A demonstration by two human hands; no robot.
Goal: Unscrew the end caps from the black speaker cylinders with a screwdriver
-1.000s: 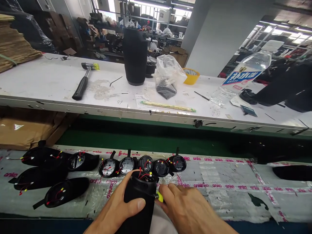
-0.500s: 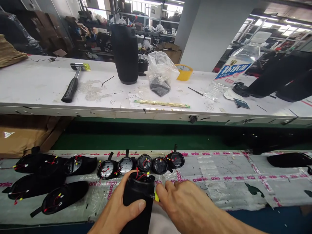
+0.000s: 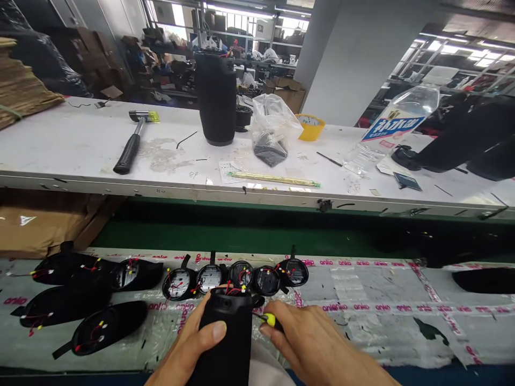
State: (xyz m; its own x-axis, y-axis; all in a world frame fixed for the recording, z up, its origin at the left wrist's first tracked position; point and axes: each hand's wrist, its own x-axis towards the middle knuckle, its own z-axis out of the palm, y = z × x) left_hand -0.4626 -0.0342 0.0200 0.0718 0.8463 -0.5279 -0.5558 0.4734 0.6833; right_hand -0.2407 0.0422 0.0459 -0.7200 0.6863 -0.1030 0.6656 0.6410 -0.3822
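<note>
On the white worktop (image 3: pixel 80 145), a hammer (image 3: pixel 134 142) is laid at the left. Farther right, a yellow tape roll (image 3: pixel 311 128) and a labelled plastic bottle (image 3: pixel 394 127) are placed well apart. Brown cardboard (image 3: pixel 24 83) is stacked at the far left.

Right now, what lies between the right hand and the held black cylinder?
The head view shows a yellow tool, its thin shaft pointing from right hand toward black cylinder.

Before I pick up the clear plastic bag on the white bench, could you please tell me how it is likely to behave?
The clear plastic bag will probably fold and crumple, since its thin film is wrinkled. Its weight likely hangs low, as the dark contents lie at the bottom. Pushed, it should slide rather than roll, given their angular outline.
</note>
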